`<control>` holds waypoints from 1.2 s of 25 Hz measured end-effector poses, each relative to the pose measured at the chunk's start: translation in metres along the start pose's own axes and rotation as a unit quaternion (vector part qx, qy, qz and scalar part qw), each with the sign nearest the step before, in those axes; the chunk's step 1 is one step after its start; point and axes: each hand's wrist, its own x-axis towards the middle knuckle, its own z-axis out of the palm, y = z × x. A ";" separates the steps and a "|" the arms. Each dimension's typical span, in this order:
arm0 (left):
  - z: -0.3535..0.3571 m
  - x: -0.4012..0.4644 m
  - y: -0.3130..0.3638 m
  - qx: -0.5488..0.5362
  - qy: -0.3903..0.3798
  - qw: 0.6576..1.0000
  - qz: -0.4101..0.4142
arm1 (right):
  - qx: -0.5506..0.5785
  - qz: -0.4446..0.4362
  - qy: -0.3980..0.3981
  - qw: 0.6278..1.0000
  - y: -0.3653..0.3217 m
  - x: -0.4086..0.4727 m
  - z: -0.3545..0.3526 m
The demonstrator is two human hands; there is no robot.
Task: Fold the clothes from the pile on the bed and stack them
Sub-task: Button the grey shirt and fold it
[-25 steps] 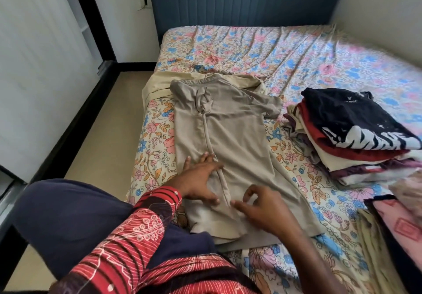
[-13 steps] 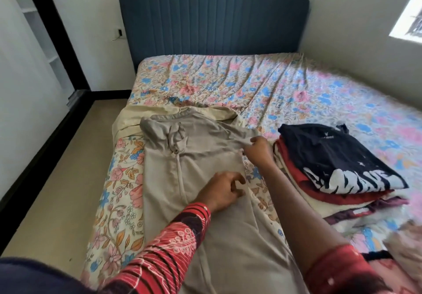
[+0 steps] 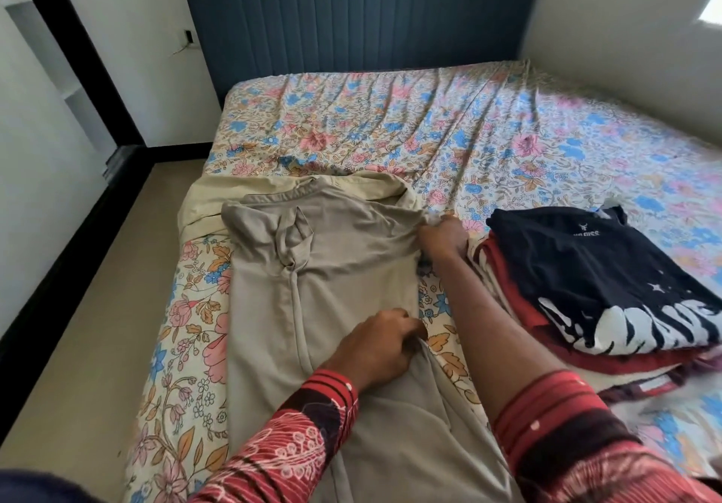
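Both hands down on a beige garment [image 3: 344, 268] spread flat along the near-left side of the bed [image 3: 508, 143]. Right hand [image 3: 443, 239] pinching the garment's far right edge near the shoulder; left hand [image 3: 377, 348] curled round the same edge nearer the body. Just right of the right hand, touching the wrist: 1 stack of folded clothes [image 3: 609, 291], black shirt on top.

head view looks down, close.

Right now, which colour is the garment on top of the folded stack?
Black, with a white print along its near edge: the top garment shows best in the head view.
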 end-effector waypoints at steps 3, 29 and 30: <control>0.009 -0.007 0.001 -0.083 0.090 0.992 -0.043 | 0.047 -0.073 0.047 0.995 -0.001 -0.015 0.003; -0.017 -0.098 -0.063 -0.661 0.232 0.644 -0.309 | -0.129 -0.323 -0.260 0.901 0.059 -0.250 -0.046; -0.016 -0.098 -0.064 -0.660 0.234 0.643 -0.309 | -0.155 -0.318 -0.264 0.897 0.072 -0.264 -0.062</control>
